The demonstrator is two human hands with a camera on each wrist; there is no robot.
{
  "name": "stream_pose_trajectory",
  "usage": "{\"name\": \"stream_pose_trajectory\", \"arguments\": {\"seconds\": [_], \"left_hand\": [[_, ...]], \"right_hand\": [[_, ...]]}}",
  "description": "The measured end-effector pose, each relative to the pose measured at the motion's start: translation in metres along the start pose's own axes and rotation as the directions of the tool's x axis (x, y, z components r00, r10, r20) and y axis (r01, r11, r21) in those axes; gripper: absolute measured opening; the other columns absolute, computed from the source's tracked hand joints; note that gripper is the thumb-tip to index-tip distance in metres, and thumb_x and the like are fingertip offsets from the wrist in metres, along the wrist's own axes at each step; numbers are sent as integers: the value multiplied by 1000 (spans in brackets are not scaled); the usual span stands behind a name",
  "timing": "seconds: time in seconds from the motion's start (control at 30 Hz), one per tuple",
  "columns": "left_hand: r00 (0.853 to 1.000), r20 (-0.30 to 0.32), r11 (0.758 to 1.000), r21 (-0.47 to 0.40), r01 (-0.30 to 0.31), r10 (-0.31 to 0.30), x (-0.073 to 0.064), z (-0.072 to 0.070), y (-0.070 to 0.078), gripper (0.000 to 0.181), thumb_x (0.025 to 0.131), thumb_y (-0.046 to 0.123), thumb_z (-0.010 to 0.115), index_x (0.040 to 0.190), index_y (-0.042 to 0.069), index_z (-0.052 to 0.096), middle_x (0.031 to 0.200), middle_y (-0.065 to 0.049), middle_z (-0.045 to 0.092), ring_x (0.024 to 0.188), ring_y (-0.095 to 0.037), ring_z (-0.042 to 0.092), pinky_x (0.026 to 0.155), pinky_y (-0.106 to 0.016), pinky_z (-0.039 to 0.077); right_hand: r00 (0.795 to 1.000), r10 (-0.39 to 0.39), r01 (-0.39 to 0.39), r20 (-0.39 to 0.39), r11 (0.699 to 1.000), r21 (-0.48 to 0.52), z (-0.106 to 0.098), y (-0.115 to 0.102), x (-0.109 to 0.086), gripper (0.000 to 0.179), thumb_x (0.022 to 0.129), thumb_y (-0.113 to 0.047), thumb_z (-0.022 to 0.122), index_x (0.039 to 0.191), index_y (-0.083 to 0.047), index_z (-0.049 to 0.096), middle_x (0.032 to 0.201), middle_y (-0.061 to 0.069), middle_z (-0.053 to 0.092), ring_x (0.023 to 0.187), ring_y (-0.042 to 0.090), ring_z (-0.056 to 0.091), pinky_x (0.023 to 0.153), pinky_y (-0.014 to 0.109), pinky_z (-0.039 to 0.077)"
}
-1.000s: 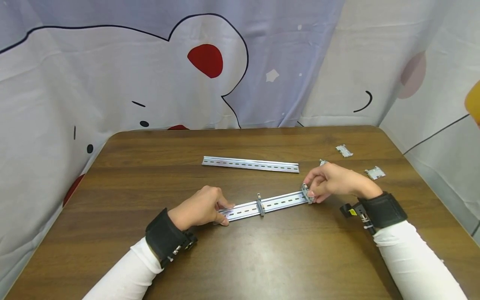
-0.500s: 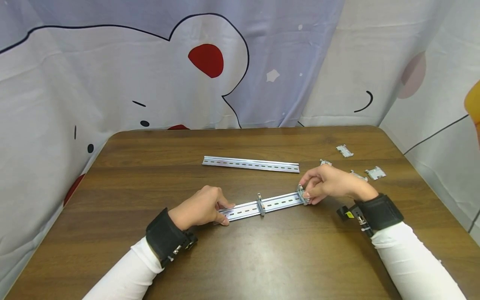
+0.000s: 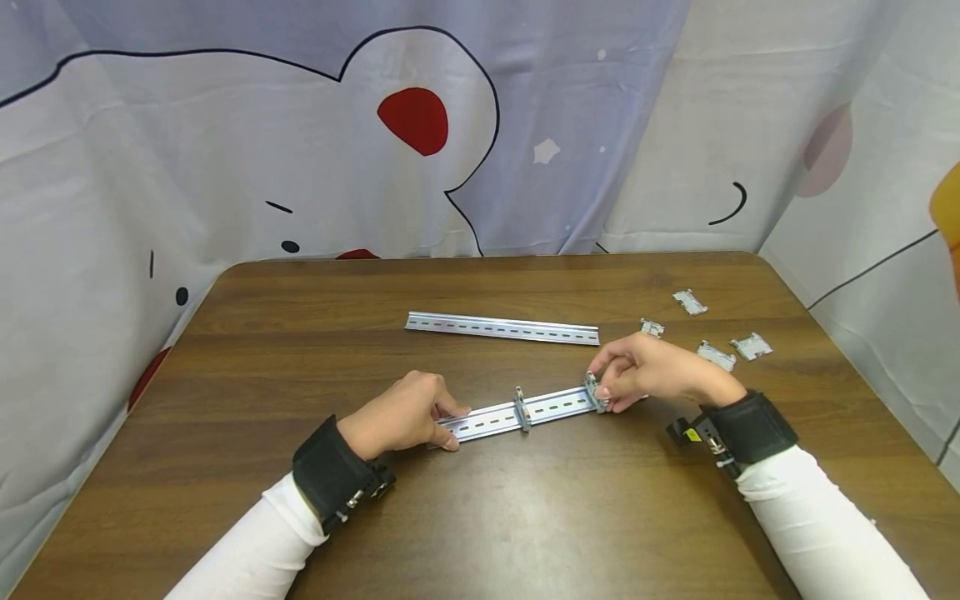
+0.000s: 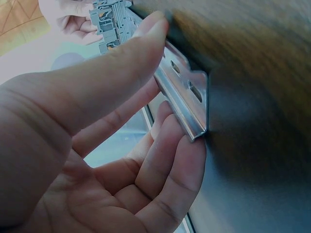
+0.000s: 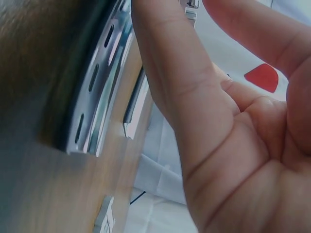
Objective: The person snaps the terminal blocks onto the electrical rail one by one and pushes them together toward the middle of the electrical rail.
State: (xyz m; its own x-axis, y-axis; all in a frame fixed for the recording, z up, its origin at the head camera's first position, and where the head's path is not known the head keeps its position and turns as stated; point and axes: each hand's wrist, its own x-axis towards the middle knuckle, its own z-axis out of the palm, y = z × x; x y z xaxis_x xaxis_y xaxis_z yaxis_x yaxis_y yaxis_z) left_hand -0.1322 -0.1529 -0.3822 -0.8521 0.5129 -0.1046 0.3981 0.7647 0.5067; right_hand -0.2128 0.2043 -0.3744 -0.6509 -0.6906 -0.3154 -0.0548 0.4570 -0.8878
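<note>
A slotted metal DIN rail (image 3: 487, 422) lies at a slant on the table. My left hand (image 3: 401, 414) grips its left end, thumb on the near edge and fingers at the far edge; the left wrist view shows that rail end (image 4: 189, 94) between thumb and fingers. A grey terminal block (image 3: 522, 411) stands upright across the rail's middle. Toward the right end, my right hand (image 3: 660, 367) pinches another upright terminal block (image 3: 593, 390) between thumb and fingers, and the hand covers the rail's end in the head view. The right wrist view shows the bare rail end (image 5: 90, 92) beside the hand.
A second DIN rail (image 3: 502, 328) lies farther back on the wooden table (image 3: 315, 333). Several loose terminal blocks lie at the right, among them one (image 3: 690, 302) at the back and one (image 3: 752, 346) nearer the edge. A patterned curtain (image 3: 247, 167) hangs behind.
My right hand has moved left along the rail with the pinched terminal block, uncovering a loose block behind the wrist. The left hand, the rail and the middle block stay in place.
</note>
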Motion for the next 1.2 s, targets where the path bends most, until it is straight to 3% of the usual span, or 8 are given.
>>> {"name": "stream_pose_trajectory", "arguments": {"seconds": [0.7, 0.97, 1.2], "left_hand": [[1000, 7, 1000, 4, 1, -1, 1, -1, 0, 45, 68, 19, 89, 109, 11, 75, 85, 0, 68, 70, -6, 56, 62, -23, 47], [1000, 3, 1000, 7, -25, 25, 2, 0, -1, 44, 68, 19, 89, 109, 11, 75, 85, 0, 68, 71, -7, 57, 63, -22, 47], [1000, 1, 1000, 11, 6, -6, 1, 0, 0, 45, 68, 20, 89, 110, 12, 75, 86, -1, 63, 73, -9, 55, 63, -23, 46]], "right_hand": [[999, -43, 43, -5, 998, 52, 20, 2, 15, 41, 89, -10, 71, 118, 11, 53, 89, 22, 68, 79, 38, 69, 72, 46, 56], [998, -67, 68, -13, 995, 67, 26, 10, 19, 42, 88, -15, 73, 120, 5, 55, 90, 20, 71, 79, 35, 69, 69, 46, 57], [997, -74, 76, -27, 995, 61, 31, 9, 22, 41, 88, -16, 73, 121, 2, 57, 89, 19, 71, 77, 33, 69, 65, 44, 57]]}}
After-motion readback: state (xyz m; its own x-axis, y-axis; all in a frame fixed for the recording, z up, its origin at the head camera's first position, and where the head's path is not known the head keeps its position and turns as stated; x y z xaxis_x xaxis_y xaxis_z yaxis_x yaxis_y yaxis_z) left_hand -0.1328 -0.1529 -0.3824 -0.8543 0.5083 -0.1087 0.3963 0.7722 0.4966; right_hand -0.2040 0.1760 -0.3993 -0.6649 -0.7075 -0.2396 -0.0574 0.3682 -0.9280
